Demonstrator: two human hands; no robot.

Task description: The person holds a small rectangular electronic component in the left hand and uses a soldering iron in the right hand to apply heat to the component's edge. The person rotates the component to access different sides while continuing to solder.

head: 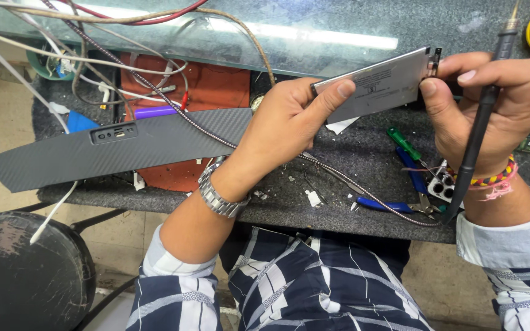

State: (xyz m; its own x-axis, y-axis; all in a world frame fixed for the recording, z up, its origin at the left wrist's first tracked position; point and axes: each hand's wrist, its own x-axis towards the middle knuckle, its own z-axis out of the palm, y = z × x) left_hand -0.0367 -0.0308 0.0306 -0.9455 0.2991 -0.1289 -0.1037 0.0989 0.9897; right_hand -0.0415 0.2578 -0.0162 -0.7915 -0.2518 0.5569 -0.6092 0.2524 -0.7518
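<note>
Both hands up: left hand (289, 122) pinching flat grey battery pack (375, 86), right hand (492, 104) gripping its connector end plus soldering iron (480, 135). Tip off, soldering not begun; pliers (394, 205) idle on surface (338, 165).

Single head-worn view, looking steeply down and forward over the wearer's lap, close above the dark felt workbench (363, 162), bench edge crossing mid-frame, glass shelf behind the bench at top, floor and round stool (23, 270) left of it
</note>
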